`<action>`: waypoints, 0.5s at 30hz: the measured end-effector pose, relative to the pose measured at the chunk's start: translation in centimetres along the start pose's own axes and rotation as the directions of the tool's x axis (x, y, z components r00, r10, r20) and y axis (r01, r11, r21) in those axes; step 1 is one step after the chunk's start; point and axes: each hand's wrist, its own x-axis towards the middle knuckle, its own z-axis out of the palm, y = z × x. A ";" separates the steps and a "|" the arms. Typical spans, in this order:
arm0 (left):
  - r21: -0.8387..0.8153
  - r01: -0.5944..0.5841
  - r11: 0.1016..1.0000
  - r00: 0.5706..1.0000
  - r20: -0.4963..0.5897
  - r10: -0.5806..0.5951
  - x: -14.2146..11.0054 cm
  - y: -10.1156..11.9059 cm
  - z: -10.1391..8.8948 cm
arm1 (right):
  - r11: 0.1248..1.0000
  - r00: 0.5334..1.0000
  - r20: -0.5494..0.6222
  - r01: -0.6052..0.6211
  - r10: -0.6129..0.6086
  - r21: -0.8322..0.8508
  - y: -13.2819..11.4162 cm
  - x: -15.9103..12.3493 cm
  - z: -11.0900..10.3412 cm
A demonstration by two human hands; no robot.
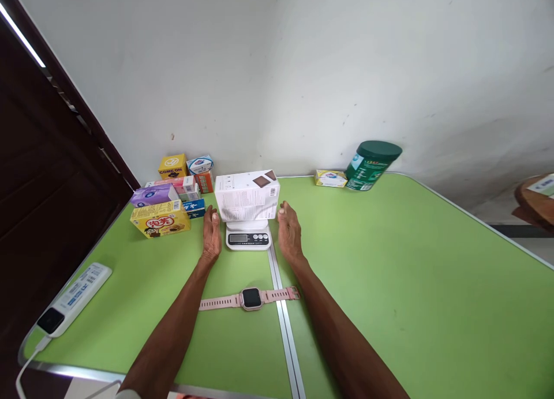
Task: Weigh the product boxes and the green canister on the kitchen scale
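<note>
A white box with printed labels rests on a small white kitchen scale at the middle of the green table. My left hand lies flat on the table just left of the scale, fingers stretched toward the box's lower left corner. On the scale's right side, my right hand lies the same way, fingertips near the box's lower right corner. Both hands are open and hold nothing. A pink smartwatch lies flat between my forearms, nearer to me.
Several small product boxes are grouped at the back left, a yellow one in front. A green canister and a small yellow box stand at the back right. A white power strip lies at the left edge.
</note>
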 end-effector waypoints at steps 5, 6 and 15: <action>0.160 -0.200 0.967 0.978 0.098 0.186 0.2 2.8 0.3 | 0.996 0.996 0.029 0.084 -0.083 -0.007 -1.0 -0.2 0.8; 0.173 -0.226 0.959 0.971 0.122 0.207 0.4 3.4 0.5 | 0.995 0.994 0.048 0.102 -0.102 0.000 -1.3 -0.3 1.0; 0.223 -0.267 0.938 0.942 0.266 0.205 -0.4 7.6 2.0 | 0.995 0.999 0.038 0.016 -0.020 0.096 -3.9 -0.1 0.2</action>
